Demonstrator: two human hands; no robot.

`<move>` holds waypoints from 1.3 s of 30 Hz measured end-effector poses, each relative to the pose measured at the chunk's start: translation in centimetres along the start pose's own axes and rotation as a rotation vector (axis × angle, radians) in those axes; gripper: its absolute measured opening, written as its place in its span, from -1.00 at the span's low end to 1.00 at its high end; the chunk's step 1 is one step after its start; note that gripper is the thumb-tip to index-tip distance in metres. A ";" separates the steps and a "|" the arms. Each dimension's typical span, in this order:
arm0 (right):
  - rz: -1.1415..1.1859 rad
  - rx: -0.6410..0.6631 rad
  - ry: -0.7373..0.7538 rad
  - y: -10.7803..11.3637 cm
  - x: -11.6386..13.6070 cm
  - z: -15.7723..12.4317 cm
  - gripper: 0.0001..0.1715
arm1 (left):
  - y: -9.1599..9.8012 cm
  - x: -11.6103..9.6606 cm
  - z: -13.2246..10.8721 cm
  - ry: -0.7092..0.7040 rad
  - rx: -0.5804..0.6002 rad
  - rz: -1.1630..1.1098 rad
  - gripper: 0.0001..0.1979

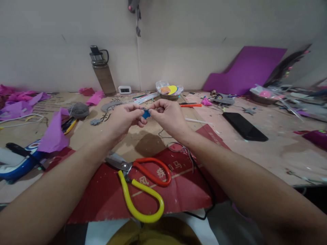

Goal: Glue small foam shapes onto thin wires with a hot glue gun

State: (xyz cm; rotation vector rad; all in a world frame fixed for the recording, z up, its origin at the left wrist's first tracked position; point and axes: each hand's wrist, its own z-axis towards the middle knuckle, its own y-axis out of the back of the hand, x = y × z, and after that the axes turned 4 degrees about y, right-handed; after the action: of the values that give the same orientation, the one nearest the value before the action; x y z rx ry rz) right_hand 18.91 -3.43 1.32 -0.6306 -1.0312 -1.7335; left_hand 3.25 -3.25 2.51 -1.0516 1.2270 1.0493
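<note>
My left hand (125, 119) and my right hand (167, 115) meet above the middle of the table, both with fingers pinched on a small blue piece (146, 114) held between them. What the blue piece is made of I cannot make out. A thin dark thread or wire (178, 147) trails down below my right wrist. Under my forearms lies a pair of scissors (143, 180) with one red and one yellow handle, resting on a red printed sheet (184, 190).
A black phone (244, 126) lies to the right. A dark water bottle (102, 70) and a small white clock (124, 90) stand at the wall. A bowl (169, 92) of scraps, purple paper (55, 131), a purple foam sheet (246, 69) and a grey yarn ball (79, 109) surround the work area.
</note>
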 end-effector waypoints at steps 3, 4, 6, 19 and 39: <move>-0.020 -0.018 0.018 0.0 0.3 -0.1 -0.92 | 0.1 0.1 0.0 0.011 0.019 -0.001 -0.89; -0.026 -0.020 0.024 -0.1 0.5 -0.2 -0.92 | 0.1 0.2 0.0 0.008 0.017 0.003 -0.88; -0.033 -0.015 0.031 -0.1 0.6 -0.2 -0.92 | 0.1 0.4 0.1 -0.005 0.000 0.008 -0.86; -0.119 0.041 0.125 0.1 0.1 -0.2 -0.85 | 0.2 0.7 0.1 -0.075 -0.069 0.074 -0.87; -0.112 0.017 0.092 0.2 0.6 -0.2 -0.90 | 0.4 0.5 0.4 -0.176 -0.031 0.252 -0.92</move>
State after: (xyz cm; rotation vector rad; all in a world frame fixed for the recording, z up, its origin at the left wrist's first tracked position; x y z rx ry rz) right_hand 18.88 -3.88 1.79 -0.4857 -1.0330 -1.8315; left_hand 3.01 -2.73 2.05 -0.8221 1.2230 1.3291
